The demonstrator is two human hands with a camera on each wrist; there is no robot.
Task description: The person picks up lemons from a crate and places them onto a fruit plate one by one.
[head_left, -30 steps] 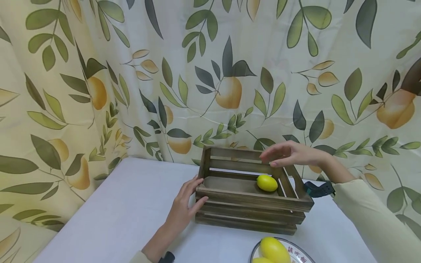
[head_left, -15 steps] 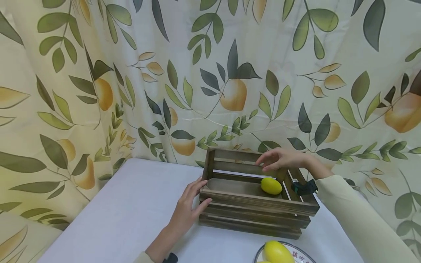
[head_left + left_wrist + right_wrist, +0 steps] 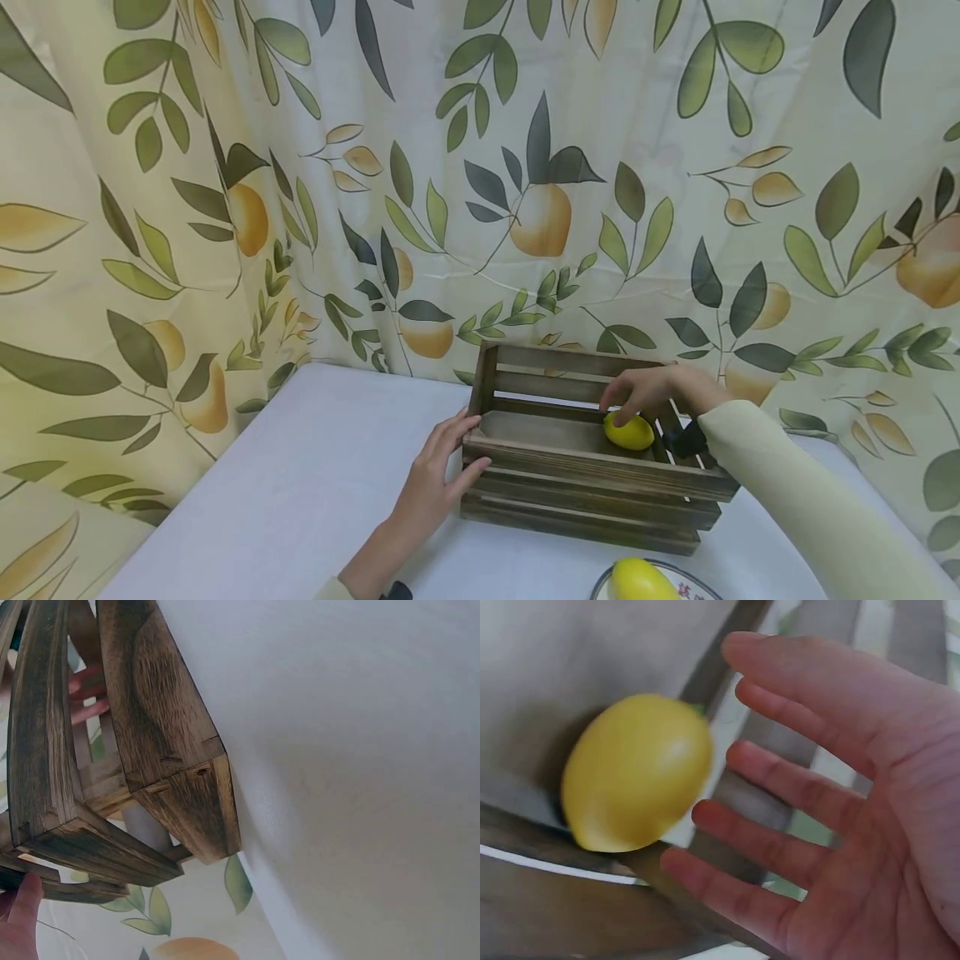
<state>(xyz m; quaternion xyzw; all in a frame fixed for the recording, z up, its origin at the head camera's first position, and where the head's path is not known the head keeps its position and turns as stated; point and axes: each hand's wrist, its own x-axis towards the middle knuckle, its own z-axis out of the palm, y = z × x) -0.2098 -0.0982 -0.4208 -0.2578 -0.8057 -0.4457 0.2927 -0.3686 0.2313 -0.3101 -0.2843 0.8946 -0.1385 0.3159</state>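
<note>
A yellow lemon (image 3: 630, 432) lies on the floor of a dark slatted wooden crate (image 3: 585, 468), near its right end. Over it reaches the right hand (image 3: 660, 392), fingers spread and slightly bent, with nothing held. In the right wrist view the fingertips stand beside the lemon (image 3: 637, 772), and a gap shows between them. The left hand (image 3: 435, 471) rests on the crate's left front corner, fingertips on the top rim and thumb against the front slat. Only part of that hand (image 3: 21, 919) shows in the left wrist view, against the crate's end.
A white plate (image 3: 686, 579) with a dark rim and red characters sits in front of the crate, partly cut off by the frame, bearing another lemon (image 3: 643, 579). A white cloth covers the table (image 3: 300, 492). Behind hangs a leaf-and-fruit patterned curtain (image 3: 420, 208).
The right hand has come down from above the crate's back right into it, close to the lemon. The left hand keeps its place on the corner. The whole view has shifted slightly.
</note>
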